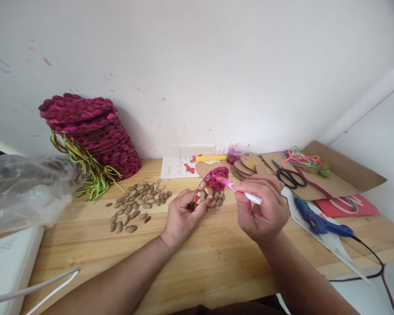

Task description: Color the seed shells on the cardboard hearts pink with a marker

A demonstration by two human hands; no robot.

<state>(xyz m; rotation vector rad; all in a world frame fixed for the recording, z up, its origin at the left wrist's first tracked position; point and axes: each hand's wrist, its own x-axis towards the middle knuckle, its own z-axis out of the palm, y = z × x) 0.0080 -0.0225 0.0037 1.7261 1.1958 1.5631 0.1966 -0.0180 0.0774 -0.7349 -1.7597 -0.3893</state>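
Observation:
My left hand (185, 216) grips the lower left edge of a seed-covered piece (213, 192) between thumb and fingers, tilted above the wooden table. Its upper part is wet-looking magenta, while the lower seeds are bare tan. In my right hand (262, 208) is a paintbrush (253, 198) with a white handle, pinched like a pen. The pink-stained brush tip meets the magenta part of the piece. Left of my left hand, loose brown seeds (134, 205) lie scattered. Behind the piece stands a small clear cup (234, 154) of magenta paint.
A tall stack of magenta seed-covered pieces (98, 135) leans at back left, beside green tassels (92, 175) and a plastic bag (22, 192). To the right are brown cardboard shapes (244, 168), black scissors (292, 177), a blue glue gun (321, 223) with its cord, and colourful strings (300, 158).

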